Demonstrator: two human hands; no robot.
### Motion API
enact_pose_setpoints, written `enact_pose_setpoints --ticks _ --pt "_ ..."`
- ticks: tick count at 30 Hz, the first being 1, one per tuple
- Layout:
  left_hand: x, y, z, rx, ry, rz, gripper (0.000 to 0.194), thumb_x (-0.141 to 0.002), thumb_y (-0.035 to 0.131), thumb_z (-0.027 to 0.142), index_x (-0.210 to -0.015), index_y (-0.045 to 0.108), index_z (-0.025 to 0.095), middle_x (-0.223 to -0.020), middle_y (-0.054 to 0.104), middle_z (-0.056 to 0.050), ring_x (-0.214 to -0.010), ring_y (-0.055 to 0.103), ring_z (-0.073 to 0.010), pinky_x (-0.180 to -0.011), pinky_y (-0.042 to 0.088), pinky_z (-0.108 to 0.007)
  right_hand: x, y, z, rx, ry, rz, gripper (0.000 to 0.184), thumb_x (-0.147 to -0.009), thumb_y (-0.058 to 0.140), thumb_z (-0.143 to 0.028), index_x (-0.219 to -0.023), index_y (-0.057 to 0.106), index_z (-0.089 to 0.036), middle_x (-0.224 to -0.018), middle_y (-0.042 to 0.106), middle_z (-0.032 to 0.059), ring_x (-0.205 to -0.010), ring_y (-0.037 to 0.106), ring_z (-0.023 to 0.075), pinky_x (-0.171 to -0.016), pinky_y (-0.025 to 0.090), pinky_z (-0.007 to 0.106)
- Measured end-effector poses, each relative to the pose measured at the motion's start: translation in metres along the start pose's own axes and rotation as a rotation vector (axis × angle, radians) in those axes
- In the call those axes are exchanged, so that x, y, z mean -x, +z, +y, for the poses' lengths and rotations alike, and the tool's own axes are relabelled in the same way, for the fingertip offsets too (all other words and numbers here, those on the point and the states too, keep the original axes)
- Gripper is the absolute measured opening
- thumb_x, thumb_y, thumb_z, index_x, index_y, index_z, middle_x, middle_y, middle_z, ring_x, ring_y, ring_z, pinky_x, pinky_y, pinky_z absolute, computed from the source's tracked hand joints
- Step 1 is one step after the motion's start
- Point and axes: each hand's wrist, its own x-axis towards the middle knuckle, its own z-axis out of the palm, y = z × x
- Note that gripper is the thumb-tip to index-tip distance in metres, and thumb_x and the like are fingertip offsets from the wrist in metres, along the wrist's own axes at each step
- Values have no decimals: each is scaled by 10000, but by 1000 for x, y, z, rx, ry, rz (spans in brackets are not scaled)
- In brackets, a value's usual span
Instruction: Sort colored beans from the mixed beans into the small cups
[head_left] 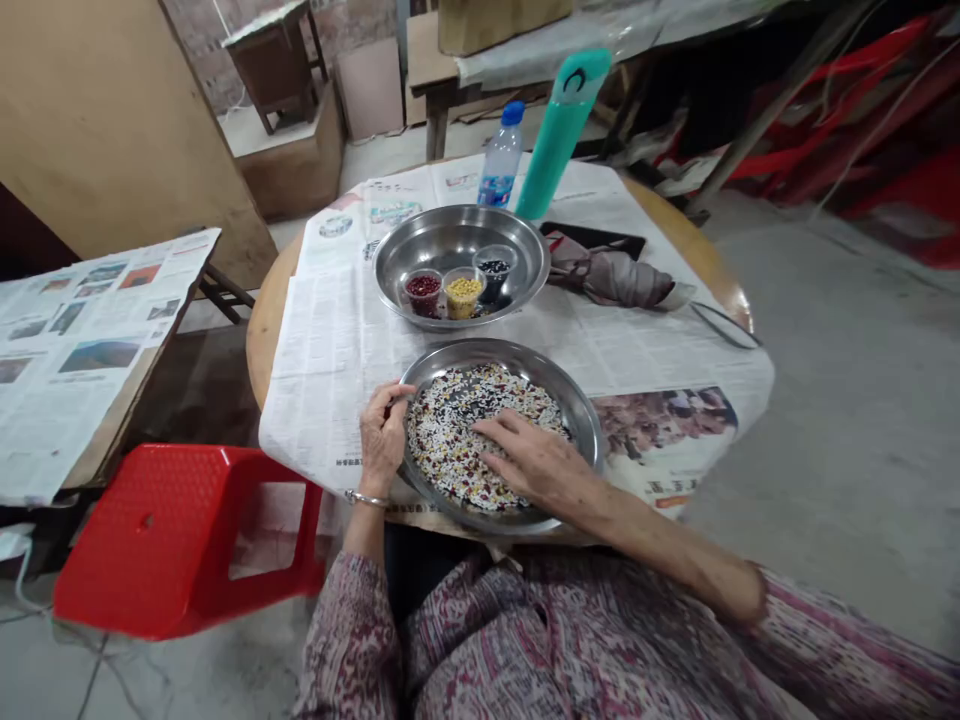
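A round steel tray (583,412) full of mixed white, red and dark grains (465,420) lies on the newspaper-covered table in front of me. My left hand (382,437) grips its left rim, thumb and fingers closed over the edge. My right hand (529,458) rests on the grains, fingers stretched out flat and pointing left. Behind it a second steel tray (420,245) holds three small clear cups: red beans (424,290), yellow grains (464,292), black beans (494,270).
A clear water bottle (500,155) and a teal flask (559,130) stand at the table's far side. A folded umbrella (619,278) lies to the right. A red plastic stool (172,530) stands at my left, beside another newspaper-covered table (75,340).
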Motion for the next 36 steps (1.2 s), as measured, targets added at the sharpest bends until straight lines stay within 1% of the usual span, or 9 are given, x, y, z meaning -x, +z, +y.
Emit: enact_pose_setpoints --ticks 4,7,11,17,21,24,28,32,36 --pt "1 1 -3 1 10 0 195 -883 511 172 -918 700 209 -1035 697 -28 -1045 615 -184 -983 453 -320 -5 11 -20 -188 -176 23 286 -920 504 -155 -1199 553 -195 -1100 603 89 -956 618 197 -810 559 347" --pt "-1 1 -2 5 0 3 178 -887 521 191 -909 697 203 -1023 695 -32 -1024 618 -181 -966 461 -313 -15 17 -32 -93 -317 10 211 -914 515 -161 -1106 602 -160 -1098 604 115 -1043 565 238 -872 535 395" --pt "-3 1 1 0 -1 2 178 -880 516 182 -896 693 193 -999 689 -35 -991 618 -176 -940 468 -303 -32 20 -34 88 -431 -12 159 -919 511 -178 -1012 637 -146 -1084 615 124 -999 535 243 -837 510 399" --pt "-4 1 2 -24 10 0 184 -868 514 166 -886 694 198 -976 688 -32 -964 619 -175 -906 475 -302 -53 5 4 317 -288 53 162 -928 490 -171 -973 644 -158 -1058 637 127 -982 546 243 -817 489 378" --pt "-4 1 2 -25 17 3 185 -866 516 154 -884 695 196 -967 690 -32 -954 621 -175 -896 477 -302 -35 -13 33 238 -176 63 163 -938 479 -186 -936 641 -176 -992 651 103 -958 589 227 -826 508 367" --pt "-4 1 1 -25 19 3 181 -875 519 169 -888 697 197 -972 693 -32 -956 622 -177 -905 479 -307 -8 -23 30 59 -196 6 191 -971 479 -278 -1045 630 -187 -1013 648 87 -933 618 207 -831 523 361" --pt "-4 2 0 -26 26 4 179 -865 519 164 -887 694 195 -985 690 -30 -976 621 -177 -934 472 -308 12 -18 3 -74 -276 -109 367 -939 563 -351 -1282 539 -225 -1140 622 90 -972 621 203 -801 535 342" --pt "-5 1 1 -25 22 3 174 -870 517 172 -885 689 196 -986 689 -30 -987 619 -179 -950 470 -317 -7 0 -8 39 -356 -101 191 -937 539 -233 -1105 629 -216 -1017 630 72 -910 604 188 -742 512 309" --pt "-4 1 1 -14 25 2 178 -866 515 172 -894 689 196 -988 687 -29 -994 621 -177 -956 466 -314 -33 0 13 177 -271 6 228 -924 469 -112 -1037 650 -191 -917 638 65 -846 588 181 -701 481 285"
